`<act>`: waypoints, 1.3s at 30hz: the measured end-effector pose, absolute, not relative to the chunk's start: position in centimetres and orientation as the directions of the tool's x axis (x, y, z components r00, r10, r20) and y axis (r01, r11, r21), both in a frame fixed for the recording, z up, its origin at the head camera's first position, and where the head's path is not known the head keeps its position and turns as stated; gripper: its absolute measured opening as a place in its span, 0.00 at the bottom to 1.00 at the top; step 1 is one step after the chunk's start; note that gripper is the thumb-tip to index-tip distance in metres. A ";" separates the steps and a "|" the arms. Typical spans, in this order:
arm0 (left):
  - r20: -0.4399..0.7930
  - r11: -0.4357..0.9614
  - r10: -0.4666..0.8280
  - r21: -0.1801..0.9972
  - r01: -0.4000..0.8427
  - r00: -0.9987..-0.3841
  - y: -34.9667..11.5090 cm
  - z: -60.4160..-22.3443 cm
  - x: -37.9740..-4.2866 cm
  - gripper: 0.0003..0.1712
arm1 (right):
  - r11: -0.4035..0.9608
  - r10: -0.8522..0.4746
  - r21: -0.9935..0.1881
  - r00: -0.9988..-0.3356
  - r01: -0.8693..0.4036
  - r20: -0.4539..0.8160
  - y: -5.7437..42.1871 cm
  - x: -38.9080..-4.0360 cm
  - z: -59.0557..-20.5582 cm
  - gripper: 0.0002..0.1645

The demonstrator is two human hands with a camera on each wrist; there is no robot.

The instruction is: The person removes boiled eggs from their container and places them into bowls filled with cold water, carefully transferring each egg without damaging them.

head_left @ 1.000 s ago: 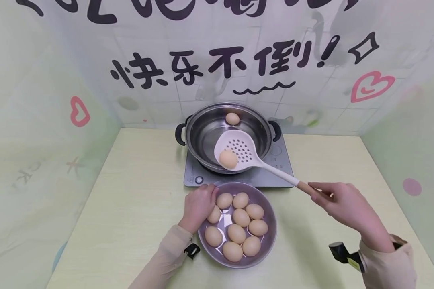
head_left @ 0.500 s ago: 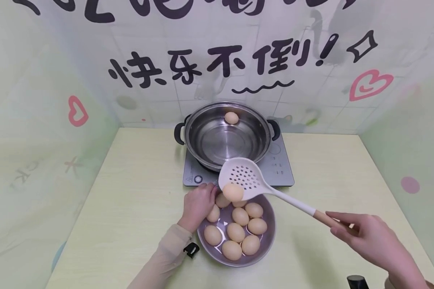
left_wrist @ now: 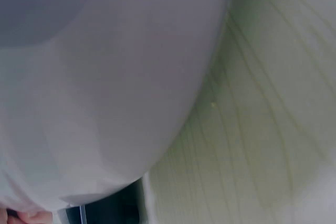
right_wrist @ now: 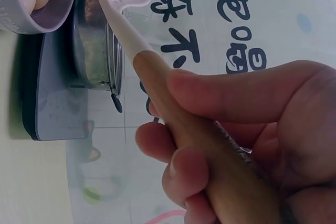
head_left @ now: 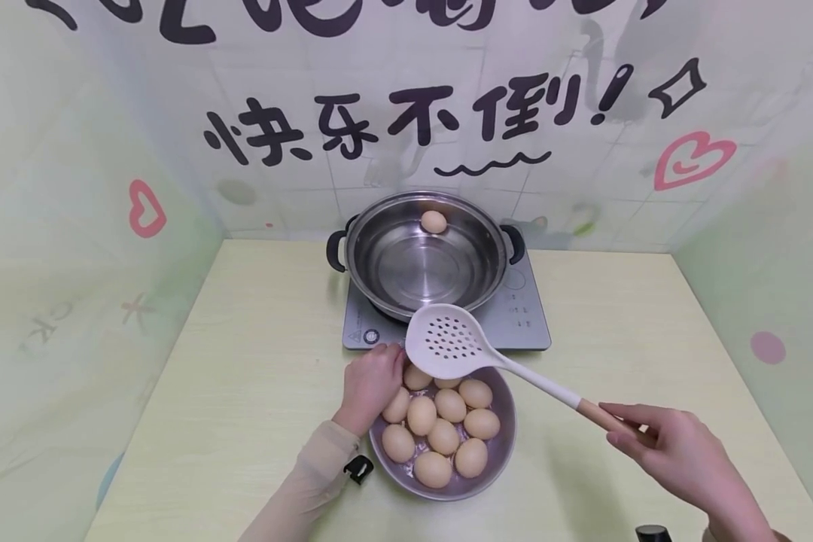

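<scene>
In the head view my right hand (head_left: 674, 448) holds a white skimmer (head_left: 447, 342) by its wooden handle; the right wrist view shows thumb and fingers wrapped round that handle (right_wrist: 184, 119). The skimmer's perforated head, with no egg on it, hovers over the far rim of a purple-grey bowl (head_left: 501, 467). Several brown eggs (head_left: 451, 406) lie in the bowl, a few partly hidden by the skimmer and my left hand. My left hand (head_left: 373, 384) grips the bowl's far-left rim. A single egg (head_left: 433, 221) sits in the steel pot (head_left: 416, 275), near its back wall.
The two-handled pot stands on a flat grey induction cooker (head_left: 515, 324) behind the bowl. A pale wooden table (head_left: 257, 361) carries everything. Printed wall sheets (head_left: 278, 211) close in the back and both sides.
The skimmer moved from over the pot back toward the bowl. The egg it carried has rolled off into the bowl among the others. My left hand stayed on the rim.
</scene>
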State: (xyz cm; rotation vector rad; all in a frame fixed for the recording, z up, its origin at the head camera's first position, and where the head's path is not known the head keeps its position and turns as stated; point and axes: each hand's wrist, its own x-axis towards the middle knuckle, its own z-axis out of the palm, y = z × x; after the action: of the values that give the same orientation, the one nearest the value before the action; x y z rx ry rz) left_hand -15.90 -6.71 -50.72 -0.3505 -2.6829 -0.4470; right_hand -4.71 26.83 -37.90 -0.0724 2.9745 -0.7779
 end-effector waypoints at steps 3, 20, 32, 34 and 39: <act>0.414 0.919 0.170 0.262 0.296 -0.894 -6.8 -50.7 -15.9 0.09 | 0.871 -0.060 -0.491 -0.998 -0.040 -0.026 26.8 -4.8 -38.0 0.18; 0.463 0.916 0.169 0.252 0.312 -0.870 -7.2 -50.9 -15.9 0.13 | 0.879 -0.040 -0.448 -0.962 -0.163 0.272 25.2 -12.0 -36.7 0.18; 0.446 0.919 0.175 0.247 0.308 -0.878 -6.9 -50.9 -15.8 0.12 | 0.924 0.119 -0.367 -0.828 -0.110 0.548 22.2 -21.2 -38.9 0.18; 0.449 0.917 0.175 0.249 0.311 -0.876 -6.9 -50.8 -15.7 0.12 | 0.925 0.120 -0.364 -0.820 -0.113 0.559 21.8 -22.0 -39.2 0.18; 0.445 0.918 0.179 0.246 0.312 -0.878 -6.9 -50.6 -15.7 0.12 | 0.925 0.138 -0.370 -0.836 -0.082 0.531 21.3 -23.0 -39.8 0.19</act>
State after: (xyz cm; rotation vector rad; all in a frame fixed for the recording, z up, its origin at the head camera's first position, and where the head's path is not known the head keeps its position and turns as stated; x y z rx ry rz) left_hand -15.68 -6.85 -50.55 -0.3568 -2.6563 -0.4357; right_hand -23.04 21.33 -39.75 0.0582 3.6452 -0.7481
